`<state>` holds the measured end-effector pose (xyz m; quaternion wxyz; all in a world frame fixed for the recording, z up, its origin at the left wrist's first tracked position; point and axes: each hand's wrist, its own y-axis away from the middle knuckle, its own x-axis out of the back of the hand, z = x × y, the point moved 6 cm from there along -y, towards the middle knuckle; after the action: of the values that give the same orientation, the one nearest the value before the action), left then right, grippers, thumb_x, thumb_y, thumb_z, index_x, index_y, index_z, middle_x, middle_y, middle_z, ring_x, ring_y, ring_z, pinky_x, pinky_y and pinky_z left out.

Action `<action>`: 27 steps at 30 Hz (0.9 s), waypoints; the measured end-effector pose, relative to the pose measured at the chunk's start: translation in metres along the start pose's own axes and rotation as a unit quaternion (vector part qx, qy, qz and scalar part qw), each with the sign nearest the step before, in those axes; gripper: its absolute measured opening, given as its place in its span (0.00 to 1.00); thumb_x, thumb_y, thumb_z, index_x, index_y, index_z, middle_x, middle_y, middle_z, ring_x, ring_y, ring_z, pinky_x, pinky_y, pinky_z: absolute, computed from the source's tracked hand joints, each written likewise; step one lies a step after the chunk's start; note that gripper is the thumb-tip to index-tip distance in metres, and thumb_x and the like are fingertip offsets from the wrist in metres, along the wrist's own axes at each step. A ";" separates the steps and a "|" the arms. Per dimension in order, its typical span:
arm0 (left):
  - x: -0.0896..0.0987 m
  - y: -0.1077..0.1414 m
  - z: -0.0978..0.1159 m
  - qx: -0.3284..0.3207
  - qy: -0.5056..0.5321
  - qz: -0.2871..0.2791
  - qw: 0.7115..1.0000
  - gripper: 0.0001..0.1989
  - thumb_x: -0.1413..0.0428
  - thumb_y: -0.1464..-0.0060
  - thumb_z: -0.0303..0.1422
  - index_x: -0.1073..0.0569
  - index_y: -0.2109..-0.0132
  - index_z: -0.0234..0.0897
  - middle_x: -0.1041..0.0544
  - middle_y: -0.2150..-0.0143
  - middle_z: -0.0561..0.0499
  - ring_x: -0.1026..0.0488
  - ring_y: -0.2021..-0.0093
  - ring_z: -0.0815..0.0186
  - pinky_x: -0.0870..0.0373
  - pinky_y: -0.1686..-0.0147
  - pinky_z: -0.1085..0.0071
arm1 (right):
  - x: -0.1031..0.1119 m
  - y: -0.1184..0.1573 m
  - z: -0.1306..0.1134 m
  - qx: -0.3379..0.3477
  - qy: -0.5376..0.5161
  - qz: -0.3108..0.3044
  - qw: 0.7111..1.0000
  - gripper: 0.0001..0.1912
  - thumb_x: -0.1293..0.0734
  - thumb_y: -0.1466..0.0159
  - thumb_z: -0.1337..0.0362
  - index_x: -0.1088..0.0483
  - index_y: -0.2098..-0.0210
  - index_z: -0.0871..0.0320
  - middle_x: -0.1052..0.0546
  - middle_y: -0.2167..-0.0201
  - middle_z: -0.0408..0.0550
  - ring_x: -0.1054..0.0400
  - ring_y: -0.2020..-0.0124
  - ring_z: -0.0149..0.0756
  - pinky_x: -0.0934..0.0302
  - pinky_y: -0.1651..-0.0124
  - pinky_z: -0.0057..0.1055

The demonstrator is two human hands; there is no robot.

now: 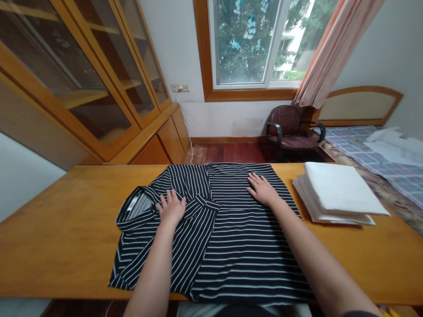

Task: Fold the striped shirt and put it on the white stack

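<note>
Left hand (172, 209) and right hand (262, 189) are both laid with their backs up on a black shirt (244, 246) with white stripes; the fingers of each are held open and somewhat spread, and nothing is seen to be gripped by either. The shirt is spread over the lower middle of the frame on a yellow-brown desk (59, 229), and its near side is brought right to the desk's near edge. Its collar (147, 219) is turned toward the left of the frame, and a pale label can be made out inside it. The left hand is placed just beside the collar, while the right hand is set on the upper right part of the cloth. At the right of the frame, just beside the shirt, a white stack (343, 189) is rested on the desk; what it is made of cannot be told. Beyond the desk, a dark red chair (287, 121) is seen below a window (244, 48), and a bed (353, 141) at the far right.
</note>
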<state>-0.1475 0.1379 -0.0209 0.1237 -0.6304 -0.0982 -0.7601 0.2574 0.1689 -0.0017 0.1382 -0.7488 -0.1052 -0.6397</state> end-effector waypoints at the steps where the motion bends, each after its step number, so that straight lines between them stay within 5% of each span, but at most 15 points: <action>1: 0.004 0.001 0.005 -0.005 -0.003 0.007 1.000 0.37 0.62 0.36 0.48 0.47 0.28 0.29 0.53 0.26 0.34 0.58 0.27 0.35 0.52 0.38 0.29 | 0.002 0.001 -0.005 -0.013 0.004 0.012 1.000 0.32 0.48 0.28 0.51 0.44 0.31 0.63 0.47 0.28 0.54 0.57 0.27 0.44 0.64 0.27 0.47; 6: 0.026 0.010 0.063 -0.151 -0.039 0.024 0.988 0.31 0.62 0.34 0.43 0.42 0.29 0.35 0.51 0.25 0.42 0.62 0.26 0.42 0.61 0.34 0.32 | -0.002 0.010 -0.054 -0.040 -0.017 0.037 0.998 0.34 0.51 0.27 0.48 0.46 0.30 0.64 0.51 0.27 0.55 0.58 0.27 0.44 0.62 0.28 0.47; 11: 0.013 0.013 0.093 -0.223 -0.028 -0.023 0.974 0.29 0.62 0.33 0.46 0.39 0.31 0.43 0.46 0.27 0.47 0.55 0.26 0.48 0.59 0.32 0.37 | -0.015 0.028 -0.080 -0.045 -0.034 0.012 0.998 0.36 0.53 0.27 0.45 0.46 0.30 0.63 0.49 0.28 0.54 0.58 0.27 0.44 0.63 0.27 0.48; 27: 0.001 0.019 0.079 -0.198 -0.032 -0.051 0.978 0.31 0.63 0.33 0.46 0.46 0.28 0.42 0.53 0.25 0.50 0.58 0.26 0.52 0.60 0.31 0.42 | -0.004 0.087 0.054 -0.179 0.013 0.023 0.983 0.35 0.49 0.28 0.49 0.44 0.31 0.66 0.48 0.28 0.55 0.56 0.27 0.46 0.59 0.28 0.47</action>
<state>-0.0685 0.1442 -0.0051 -0.0456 -0.6609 0.0187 -0.7488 0.3356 0.1054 -0.0194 0.0181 -0.7550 0.0306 -0.6548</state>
